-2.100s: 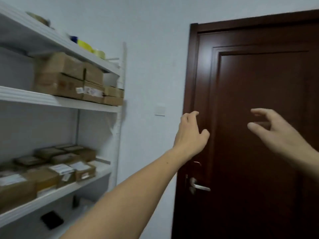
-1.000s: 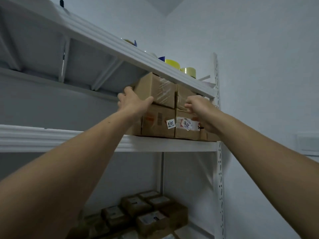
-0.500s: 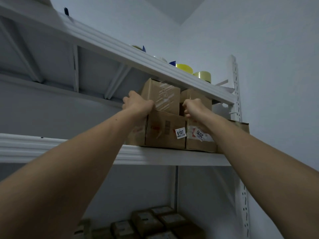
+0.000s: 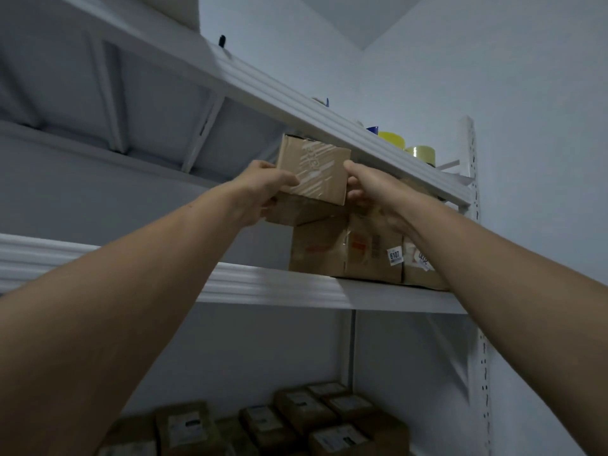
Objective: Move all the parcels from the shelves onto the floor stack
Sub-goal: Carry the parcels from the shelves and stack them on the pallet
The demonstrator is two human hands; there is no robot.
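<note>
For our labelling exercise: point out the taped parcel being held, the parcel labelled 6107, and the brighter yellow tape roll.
taped parcel (image 4: 316, 172): head view, front face.
parcel labelled 6107 (image 4: 371, 261): head view, front face beside label.
brighter yellow tape roll (image 4: 391, 139): head view, outer side.

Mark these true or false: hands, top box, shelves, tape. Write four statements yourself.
1. The left hand and right hand both grip the taped box. True.
2. The tape rolls stand on the middle shelf. False: they stand on the top shelf.
3. The 6107 box sits on the middle shelf. True.
4. The lowest shelf in view holds nothing. False: several labelled parcels lie there.
</note>
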